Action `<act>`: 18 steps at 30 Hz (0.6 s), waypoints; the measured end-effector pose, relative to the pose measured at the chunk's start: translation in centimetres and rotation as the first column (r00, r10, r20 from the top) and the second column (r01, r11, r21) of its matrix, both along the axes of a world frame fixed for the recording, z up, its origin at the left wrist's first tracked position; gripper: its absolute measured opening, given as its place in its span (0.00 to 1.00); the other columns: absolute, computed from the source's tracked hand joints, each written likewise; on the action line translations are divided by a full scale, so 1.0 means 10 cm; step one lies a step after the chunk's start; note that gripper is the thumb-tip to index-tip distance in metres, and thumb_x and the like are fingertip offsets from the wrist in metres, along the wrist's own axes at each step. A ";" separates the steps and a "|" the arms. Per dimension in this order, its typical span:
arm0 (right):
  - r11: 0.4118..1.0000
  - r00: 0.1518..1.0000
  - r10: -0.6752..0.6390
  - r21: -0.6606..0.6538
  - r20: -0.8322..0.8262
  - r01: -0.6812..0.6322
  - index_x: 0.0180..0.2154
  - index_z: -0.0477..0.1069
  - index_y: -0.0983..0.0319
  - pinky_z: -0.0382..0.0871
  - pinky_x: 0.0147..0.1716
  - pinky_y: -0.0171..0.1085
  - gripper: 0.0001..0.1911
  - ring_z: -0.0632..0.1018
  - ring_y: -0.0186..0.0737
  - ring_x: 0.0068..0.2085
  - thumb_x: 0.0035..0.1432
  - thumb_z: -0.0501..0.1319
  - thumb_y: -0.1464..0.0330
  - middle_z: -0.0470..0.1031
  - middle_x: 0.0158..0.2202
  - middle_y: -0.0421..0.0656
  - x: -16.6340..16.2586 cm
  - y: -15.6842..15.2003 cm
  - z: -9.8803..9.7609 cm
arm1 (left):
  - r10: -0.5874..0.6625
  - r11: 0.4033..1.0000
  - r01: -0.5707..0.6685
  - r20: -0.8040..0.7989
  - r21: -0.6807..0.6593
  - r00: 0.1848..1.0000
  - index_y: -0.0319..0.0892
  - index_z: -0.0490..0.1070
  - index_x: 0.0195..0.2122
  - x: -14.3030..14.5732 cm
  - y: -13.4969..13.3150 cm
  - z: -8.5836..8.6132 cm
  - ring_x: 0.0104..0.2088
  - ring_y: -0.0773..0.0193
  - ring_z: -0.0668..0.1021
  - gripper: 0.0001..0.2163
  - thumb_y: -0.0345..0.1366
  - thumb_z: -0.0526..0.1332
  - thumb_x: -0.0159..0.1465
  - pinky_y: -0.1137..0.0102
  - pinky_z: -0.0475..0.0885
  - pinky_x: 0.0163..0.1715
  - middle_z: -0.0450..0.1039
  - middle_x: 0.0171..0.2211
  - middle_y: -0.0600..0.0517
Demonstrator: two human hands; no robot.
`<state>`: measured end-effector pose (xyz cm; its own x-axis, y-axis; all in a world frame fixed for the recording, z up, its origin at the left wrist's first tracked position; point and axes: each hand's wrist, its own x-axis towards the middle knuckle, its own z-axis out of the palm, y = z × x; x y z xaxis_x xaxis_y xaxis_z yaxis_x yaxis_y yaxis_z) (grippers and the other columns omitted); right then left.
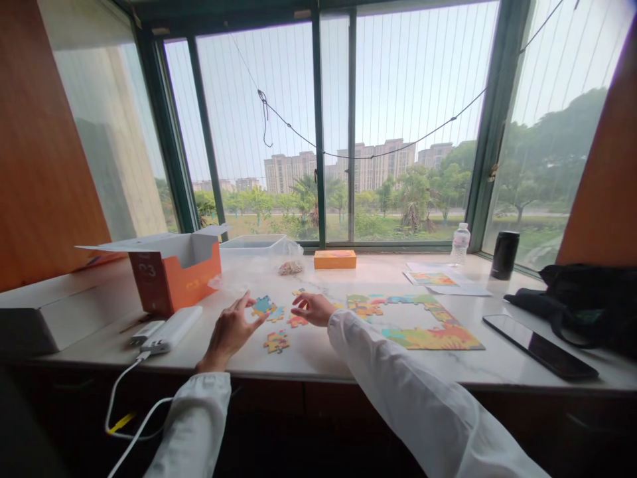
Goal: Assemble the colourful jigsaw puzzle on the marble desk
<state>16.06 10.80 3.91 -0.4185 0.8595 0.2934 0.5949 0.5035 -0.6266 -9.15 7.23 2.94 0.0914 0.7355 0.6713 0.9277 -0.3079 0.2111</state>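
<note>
My left hand [229,330] hovers over the marble sill with its fingers spread, holding nothing, just left of a blue and yellow puzzle cluster [265,307]. Resting fingers-down on the sill, my right hand [313,307] touches loose pieces beside an orange piece [297,321]. Another small cluster [277,341] lies nearer to me. The partly built puzzle frame [428,325], colourful with a bare centre, lies to the right of both hands.
An open orange box [174,273] stands at the left with a white power bank [172,328] and cable. A clear bin [253,245], small orange box [335,259], water bottle [460,243], black cup [504,255], phone [540,346] and black bag [587,299] sit around.
</note>
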 end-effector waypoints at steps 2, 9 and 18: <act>1.000 0.997 0.004 -0.027 -0.073 -0.006 0.45 0.74 0.58 0.70 0.37 0.34 0.15 0.79 0.36 0.36 0.60 0.63 0.57 0.81 0.36 0.40 0.21 -0.01 0.02 | -0.058 0.998 0.059 -0.036 0.027 0.998 0.42 0.61 0.61 0.28 -0.07 0.08 0.49 0.52 0.77 0.32 0.54 0.60 0.60 0.62 0.70 0.52 0.76 0.47 0.47; 0.998 0.969 -0.056 -0.025 -0.240 0.051 0.44 0.74 0.63 0.69 0.32 0.34 0.22 0.79 0.38 0.31 0.58 0.62 0.53 0.81 0.29 0.43 1.24 -0.02 0.07 | -0.342 0.939 0.344 -0.104 0.008 0.934 0.43 0.61 0.61 1.60 -0.08 0.25 0.47 0.53 0.78 0.33 0.52 0.65 0.58 0.62 0.70 0.50 0.76 0.47 0.46; 0.979 0.945 -0.195 -0.115 -0.263 0.170 0.41 0.75 0.64 0.69 0.33 0.36 0.28 0.79 0.40 0.33 0.52 0.63 0.46 0.81 0.32 0.45 2.80 -0.02 -0.01 | -0.588 0.807 0.588 -0.180 -0.063 0.788 0.37 0.60 0.61 3.02 0.20 0.40 0.44 0.54 0.79 0.36 0.52 0.66 0.57 0.64 0.73 0.45 0.75 0.46 0.42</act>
